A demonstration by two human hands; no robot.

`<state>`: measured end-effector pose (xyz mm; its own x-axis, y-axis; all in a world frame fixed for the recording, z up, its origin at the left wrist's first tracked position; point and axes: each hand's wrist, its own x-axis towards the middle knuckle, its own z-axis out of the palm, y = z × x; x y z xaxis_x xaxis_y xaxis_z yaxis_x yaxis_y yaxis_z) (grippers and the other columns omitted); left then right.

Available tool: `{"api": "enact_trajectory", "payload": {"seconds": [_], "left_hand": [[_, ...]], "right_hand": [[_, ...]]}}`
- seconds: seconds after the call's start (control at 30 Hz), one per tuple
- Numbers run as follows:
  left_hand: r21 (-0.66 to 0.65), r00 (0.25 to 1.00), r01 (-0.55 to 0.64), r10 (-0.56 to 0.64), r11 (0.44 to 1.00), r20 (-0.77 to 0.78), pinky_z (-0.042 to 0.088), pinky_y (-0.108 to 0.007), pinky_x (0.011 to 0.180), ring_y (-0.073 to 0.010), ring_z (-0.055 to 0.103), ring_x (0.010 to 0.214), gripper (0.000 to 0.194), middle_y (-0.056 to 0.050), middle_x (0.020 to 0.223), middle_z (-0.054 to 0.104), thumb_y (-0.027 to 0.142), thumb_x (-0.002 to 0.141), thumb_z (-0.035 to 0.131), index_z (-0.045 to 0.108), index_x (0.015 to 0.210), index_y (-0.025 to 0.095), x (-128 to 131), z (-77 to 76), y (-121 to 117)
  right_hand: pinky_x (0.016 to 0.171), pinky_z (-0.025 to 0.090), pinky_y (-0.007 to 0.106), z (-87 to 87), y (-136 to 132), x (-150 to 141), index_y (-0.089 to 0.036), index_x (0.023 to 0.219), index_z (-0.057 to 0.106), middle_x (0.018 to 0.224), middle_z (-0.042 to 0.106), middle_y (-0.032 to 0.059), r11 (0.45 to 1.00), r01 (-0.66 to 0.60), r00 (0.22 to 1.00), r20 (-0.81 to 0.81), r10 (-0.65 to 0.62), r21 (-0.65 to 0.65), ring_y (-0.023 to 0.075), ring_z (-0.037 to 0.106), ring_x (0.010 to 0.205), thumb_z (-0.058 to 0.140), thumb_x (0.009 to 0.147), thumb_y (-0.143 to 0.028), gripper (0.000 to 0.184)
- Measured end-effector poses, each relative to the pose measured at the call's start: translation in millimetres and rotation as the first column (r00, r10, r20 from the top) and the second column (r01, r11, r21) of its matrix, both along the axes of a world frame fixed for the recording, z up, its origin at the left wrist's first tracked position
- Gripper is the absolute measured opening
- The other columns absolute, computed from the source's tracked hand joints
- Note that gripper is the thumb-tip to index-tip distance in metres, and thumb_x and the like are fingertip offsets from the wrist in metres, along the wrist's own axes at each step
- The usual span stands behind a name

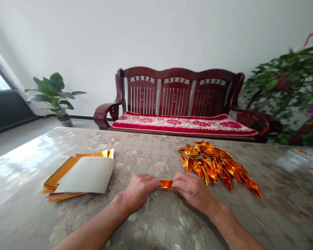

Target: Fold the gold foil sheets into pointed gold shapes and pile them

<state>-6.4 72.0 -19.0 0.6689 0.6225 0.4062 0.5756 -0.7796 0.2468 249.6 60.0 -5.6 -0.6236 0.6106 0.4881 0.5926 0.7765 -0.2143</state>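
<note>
Between my two hands, just over the table, is a narrow folded piece of shiny orange-gold foil paper (166,184). My left hand (140,189) is closed on its left end, and my right hand (191,189) pinches the right end. Only the middle of the strip shows; both ends are hidden by fingers. To the right, beyond my right hand, lies a pile of folded gold foil pieces (211,161) with pointed ends. Left of my left hand rests a stack of foil paper sheets (61,173), the top one (88,173) with its pale side up.
A patterned cover lies over the table (161,222). At the right edge is a clear plastic bag (299,158). Beyond the table stands a dark red wooden bench (176,93) with a red floral cushion (177,122). Potted plants (53,92) flank it left and right.
</note>
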Motion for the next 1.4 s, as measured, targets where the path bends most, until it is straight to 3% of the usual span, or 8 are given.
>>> {"api": "enact_trajectory", "payload": {"seconds": [0.1,0.4,0.67,0.9,1.2,1.4], "left_hand": [[0.051,0.999,-0.013,0.011,0.999,0.033,0.046,-0.023,0.069,-0.0159,0.066,0.074,0.019,-0.001,0.084,0.071,0.018,0.098,0.048,0.066,0.095,0.021,-1.1,-1.6,0.6],[0.012,0.998,0.055,-0.055,0.998,0.036,0.049,-0.022,0.071,-0.0156,0.068,0.076,0.020,-0.002,0.087,0.073,0.014,0.097,0.048,0.067,0.096,0.021,-3.6,-3.6,2.7],[-0.068,0.994,0.061,-0.054,0.996,0.098,0.050,-0.020,0.072,-0.0144,0.070,0.077,0.024,-0.001,0.087,0.074,0.018,0.099,0.047,0.070,0.098,0.021,-0.4,-2.1,0.5],[-0.225,0.974,0.073,-0.022,0.972,0.223,0.052,-0.020,0.077,-0.0137,0.071,0.081,0.022,-0.003,0.091,0.076,0.029,0.099,0.052,0.073,0.101,0.021,3.7,1.4,-4.3],[-0.240,0.950,0.111,-0.033,0.964,0.310,0.053,-0.020,0.078,-0.0132,0.071,0.082,0.021,-0.002,0.092,0.077,0.032,0.097,0.056,0.075,0.104,0.024,4.5,-5.2,-0.6],[-0.236,0.935,0.144,-0.054,0.961,0.351,0.054,-0.022,0.082,-0.0135,0.071,0.087,0.020,-0.003,0.097,0.076,0.027,0.097,0.057,0.074,0.107,0.024,4.5,-4.9,-2.1]], "right_hand": [[0.070,0.037,0.026,0.9,-1.2,-0.9,-0.023,0.095,0.068,0.088,0.065,0.0011,0.999,0.009,1.000,0.024,-0.010,0.044,0.0142,0.057,0.079,0.050,0.099,-0.019,0.019],[0.068,0.039,0.027,-0.6,-3.0,-2.9,-0.024,0.093,0.071,0.083,0.064,0.0013,0.998,0.042,0.995,0.086,-0.045,0.036,0.0150,0.058,0.077,0.051,0.098,-0.018,0.021],[0.080,0.052,0.025,-10.5,-1.4,-3.0,-0.022,0.100,0.073,0.100,0.073,0.0040,0.996,-0.033,0.996,-0.089,0.025,-0.084,0.0154,0.068,0.090,0.049,0.099,-0.018,0.024],[0.079,0.055,0.023,-16.8,-3.3,-7.1,-0.023,0.100,0.074,0.098,0.074,0.0032,0.982,-0.046,0.971,-0.240,0.001,-0.181,0.0140,0.070,0.087,0.055,0.095,-0.015,0.021],[0.076,0.056,0.023,-11.2,-6.9,-13.1,-0.025,0.101,0.075,0.093,0.073,0.0023,0.972,-0.073,0.955,-0.298,0.003,-0.223,0.0141,0.069,0.084,0.061,0.094,-0.024,0.016],[0.078,0.056,0.024,-10.5,-9.7,-14.6,-0.027,0.104,0.075,0.096,0.073,0.0015,0.971,-0.082,0.947,-0.322,0.005,-0.226,0.0139,0.070,0.086,0.061,0.093,-0.021,0.018]]}}
